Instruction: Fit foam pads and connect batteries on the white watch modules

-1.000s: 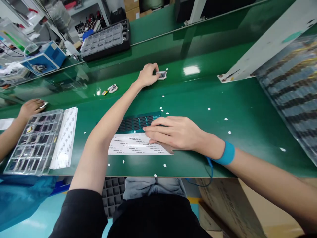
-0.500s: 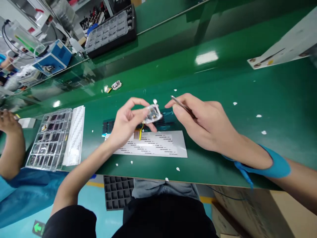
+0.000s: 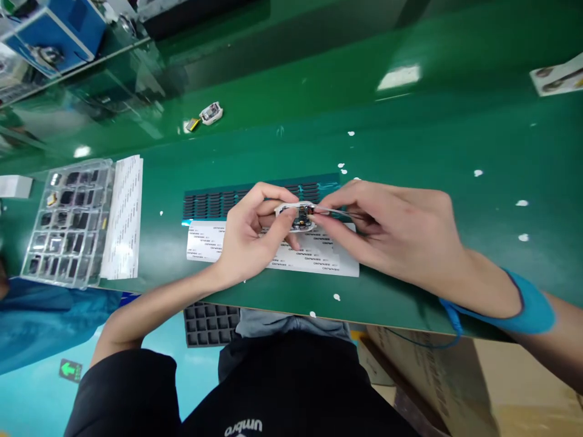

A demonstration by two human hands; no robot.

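Observation:
Above the bench's middle, my left hand [image 3: 257, 233] grips a small white device casing [image 3: 301, 220] with a circuit board showing inside. Thumb and fingers clasp its left end. My right hand [image 3: 392, 227] pinches metal tweezers [image 3: 339, 212], and its fingertips meet the casing's right end. The tweezers' tips are too small to make out. Below the hands lies a white printed sheet [image 3: 204, 240], and behind it a teal sheet with rows of dark strips [image 3: 214, 203]. Another white casing [image 3: 211, 113] with a yellow part [image 3: 193, 125] attached sits farther back.
At the left are a clear compartment tray [image 3: 68, 221] with dark parts and white printed strips [image 3: 122, 215]. A blue box [image 3: 59, 36] stands back left. Small white stickers [image 3: 478, 173] dot the bench. Part of another person's blue clothing [image 3: 50, 315] shows lower left.
My right hand has brought the tweezers to the casing, closing the gap between the hands. The casing has turned in my left hand. The view has shifted, and the yellow part below the casing is hidden.

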